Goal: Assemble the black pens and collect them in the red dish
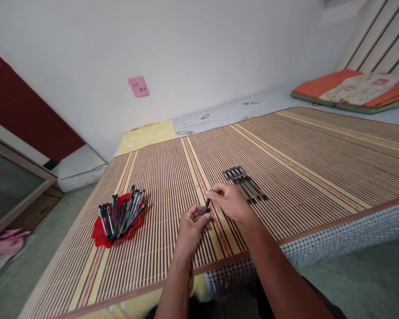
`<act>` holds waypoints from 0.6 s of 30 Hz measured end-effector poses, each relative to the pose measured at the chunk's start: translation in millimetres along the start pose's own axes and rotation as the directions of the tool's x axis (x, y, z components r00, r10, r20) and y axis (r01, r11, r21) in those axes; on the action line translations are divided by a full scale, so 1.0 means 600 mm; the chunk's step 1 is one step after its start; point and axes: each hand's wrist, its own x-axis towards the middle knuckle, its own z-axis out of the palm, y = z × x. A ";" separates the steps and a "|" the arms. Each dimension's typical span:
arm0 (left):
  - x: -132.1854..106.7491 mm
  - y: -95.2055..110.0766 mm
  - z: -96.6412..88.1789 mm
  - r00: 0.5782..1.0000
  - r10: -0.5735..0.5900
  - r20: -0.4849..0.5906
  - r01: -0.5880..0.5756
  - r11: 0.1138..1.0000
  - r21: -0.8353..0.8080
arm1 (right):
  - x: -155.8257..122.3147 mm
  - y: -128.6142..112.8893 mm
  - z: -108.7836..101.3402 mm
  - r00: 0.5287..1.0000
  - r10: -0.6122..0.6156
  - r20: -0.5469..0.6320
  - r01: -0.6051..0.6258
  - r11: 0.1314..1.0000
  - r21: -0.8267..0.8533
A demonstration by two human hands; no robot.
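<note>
Both my hands meet over a striped bamboo mat (302,164) and grip one black pen (207,204) between them. My left hand (192,223) has its fingers curled round the pen's lower end. My right hand (228,200) pinches the upper end. Just right of my right hand, several black pens (245,182) lie side by side in a row on the mat. To the left, a red leaf-shaped dish (101,235) holds several more pens (121,212) in a loose heap.
The mat covers a bed against a white wall with a pink note (138,86). Folded orange and green bedding (352,91) lies at the far right. A checked sheet (346,239) hangs at the near edge. The floor and a glass-fronted cabinet (9,186) are left.
</note>
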 end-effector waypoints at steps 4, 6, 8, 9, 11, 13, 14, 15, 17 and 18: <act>0.001 -0.001 0.004 0.999 0.027 -0.021 -0.026 0.999 0.037 | 0.001 0.002 0.001 0.999 0.012 -0.052 -0.013 0.999 -0.029; 0.000 -0.001 0.002 0.997 -0.015 0.069 0.015 1.000 0.004 | 0.001 -0.002 -0.002 0.999 0.015 -0.038 -0.015 1.000 -0.006; -0.002 0.000 -0.002 0.986 -0.061 0.153 0.068 0.997 -0.038 | -0.001 -0.007 -0.006 1.000 0.008 0.005 -0.008 1.000 0.018; -0.003 0.001 -0.003 0.981 -0.080 0.178 0.093 0.994 -0.063 | -0.002 -0.010 -0.008 1.000 0.003 0.026 -0.004 0.999 0.038; -0.006 0.004 -0.004 0.974 -0.114 0.197 0.138 0.984 -0.115 | -0.004 -0.015 -0.012 0.998 -0.002 0.064 -0.004 0.995 0.096; -0.007 0.009 -0.004 0.971 -0.131 0.202 0.163 0.974 -0.154 | -0.007 -0.018 -0.016 0.993 0.007 0.121 -0.027 0.986 0.164; -0.008 0.012 -0.003 0.970 -0.132 0.204 0.168 0.971 -0.170 | -0.008 -0.019 -0.018 0.988 0.010 0.155 -0.039 0.981 0.188; -0.009 0.014 -0.002 0.970 -0.130 0.206 0.169 0.968 -0.183 | -0.009 -0.019 -0.019 0.982 0.012 0.186 -0.050 0.978 0.202; -0.010 0.017 -0.001 0.967 -0.126 0.220 0.171 0.965 -0.199 | -0.010 -0.019 -0.020 0.978 0.015 0.208 -0.061 0.974 0.218; -0.011 0.017 0.000 0.965 -0.129 0.226 0.176 0.964 -0.200 | -0.010 -0.019 -0.020 0.978 0.020 0.205 -0.066 0.972 0.223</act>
